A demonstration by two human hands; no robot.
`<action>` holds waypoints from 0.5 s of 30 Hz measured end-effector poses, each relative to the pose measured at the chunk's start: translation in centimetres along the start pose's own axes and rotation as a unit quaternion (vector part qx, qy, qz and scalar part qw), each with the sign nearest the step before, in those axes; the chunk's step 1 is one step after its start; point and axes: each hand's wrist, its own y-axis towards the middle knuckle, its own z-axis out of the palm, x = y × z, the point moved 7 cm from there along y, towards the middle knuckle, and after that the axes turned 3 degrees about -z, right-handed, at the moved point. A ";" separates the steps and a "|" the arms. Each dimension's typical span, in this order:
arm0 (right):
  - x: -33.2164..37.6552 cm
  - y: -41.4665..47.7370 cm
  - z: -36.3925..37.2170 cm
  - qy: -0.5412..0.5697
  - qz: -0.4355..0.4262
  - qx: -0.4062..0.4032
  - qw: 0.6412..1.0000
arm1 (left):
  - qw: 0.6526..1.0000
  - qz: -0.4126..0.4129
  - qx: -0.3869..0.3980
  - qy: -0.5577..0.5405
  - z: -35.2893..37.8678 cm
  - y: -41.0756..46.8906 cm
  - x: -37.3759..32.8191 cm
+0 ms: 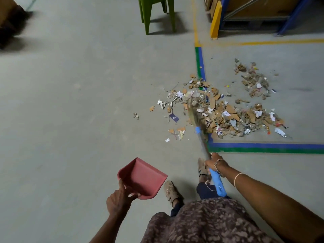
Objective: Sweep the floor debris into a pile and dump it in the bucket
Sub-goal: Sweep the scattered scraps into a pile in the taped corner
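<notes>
Two hands, both busy: your right fingers (209,163) curl round the broom (204,142) handle, your left fingers (126,188) pinch the red dustpan (143,178) by its back rim. The broom's long axis runs forward and slightly left — bristles in the left of the debris (228,116), the scatter spreading rightward over the floor tape (263,146) (no bucket in view). The dustpan hangs well apart.

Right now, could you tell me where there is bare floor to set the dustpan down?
Bare concrete lies left of the debris pile, from the green chair legs down to the dustpan. Crowded: inside the blue-green tape corner, and loose scraps just left of it.
</notes>
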 end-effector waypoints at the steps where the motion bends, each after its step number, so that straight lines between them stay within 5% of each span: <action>1: -0.6 -0.2 -0.6 -0.033 0.004 0.011 0.999 | 1.000 0.003 0.000 -0.001 -0.1 0.3 -0.6; 8: -2.0 -0.9 -0.5 -0.266 -0.090 0.121 0.952 | 1.000 0.003 -0.011 0.015 -0.2 1.6 -4.8; 15: -1.3 3.1 1.1 -0.226 -0.075 0.199 0.950 | 0.997 -0.006 -0.007 0.070 -1.3 0.7 -8.9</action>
